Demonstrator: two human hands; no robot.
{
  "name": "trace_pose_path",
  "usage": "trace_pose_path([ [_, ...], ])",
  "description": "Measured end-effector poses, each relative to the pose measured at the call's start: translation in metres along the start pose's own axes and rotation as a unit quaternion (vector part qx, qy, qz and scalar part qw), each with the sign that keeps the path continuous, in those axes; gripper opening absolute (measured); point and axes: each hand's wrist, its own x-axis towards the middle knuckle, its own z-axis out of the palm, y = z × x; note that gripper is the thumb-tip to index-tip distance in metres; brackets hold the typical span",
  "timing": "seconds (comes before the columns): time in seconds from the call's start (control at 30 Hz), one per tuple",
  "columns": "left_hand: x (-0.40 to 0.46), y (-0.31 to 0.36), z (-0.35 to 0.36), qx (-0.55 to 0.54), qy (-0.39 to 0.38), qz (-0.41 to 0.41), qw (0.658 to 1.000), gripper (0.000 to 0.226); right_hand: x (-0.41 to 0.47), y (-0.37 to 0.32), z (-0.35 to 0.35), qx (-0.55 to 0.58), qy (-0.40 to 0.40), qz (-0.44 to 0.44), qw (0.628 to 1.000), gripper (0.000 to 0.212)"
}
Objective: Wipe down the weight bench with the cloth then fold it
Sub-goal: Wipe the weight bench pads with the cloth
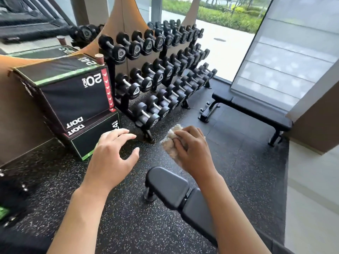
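A black padded weight bench (167,187) runs from the picture's lower middle toward the bottom right, below my arms. My right hand (192,149) is raised above the bench's far end and grips a bunched cream-white cloth (169,143), which sticks out on the hand's left side. To the left, over the speckled floor, my left hand (111,153) hovers with its fingers spread and curved, holding nothing.
A three-tier rack of black dumbbells (157,74) stands ahead. Stacked black plyo boxes (73,99) sit at the left. A second flat bench (255,112) stands at the right by the window. Dark speckled rubber floor (238,162) lies around the near bench.
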Motion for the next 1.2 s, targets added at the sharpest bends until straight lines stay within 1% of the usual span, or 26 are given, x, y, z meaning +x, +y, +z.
trace_pose_path([
  [0.13,0.016,-0.016,0.005,-0.010,-0.003,-0.004,1.000,0.039,0.021,0.002,0.016,-0.001,-0.002,0.002,1.000,0.017],
  [0.33,0.065,-0.030,0.025,-0.010,-0.019,-0.006,1.000,0.039,0.060,0.028,0.041,0.021,-0.005,0.029,0.999,0.016],
  [0.43,0.098,-0.031,0.035,0.004,-0.029,-0.004,1.000,0.037,0.087,0.047,0.051,0.038,0.008,0.037,0.999,0.015],
  [0.53,0.139,-0.032,0.048,0.027,-0.042,0.008,0.999,0.030,0.118,0.071,0.060,0.060,0.022,0.050,0.997,0.014],
  [0.63,0.182,-0.034,0.063,0.044,-0.047,0.021,0.998,0.031,0.147,0.096,0.070,0.078,0.024,0.067,0.994,0.015],
  [0.87,0.249,-0.037,0.098,0.031,-0.066,0.051,0.996,0.025,0.192,0.144,0.089,0.089,0.054,0.091,0.990,0.018],
  [1.03,0.294,-0.045,0.118,0.016,-0.092,0.070,0.993,0.027,0.220,0.166,0.101,0.074,0.094,0.099,0.988,0.017],
  [1.2,0.344,-0.065,0.137,-0.024,-0.117,0.109,0.987,0.033,0.245,0.172,0.124,0.015,0.089,0.089,0.992,0.016],
])
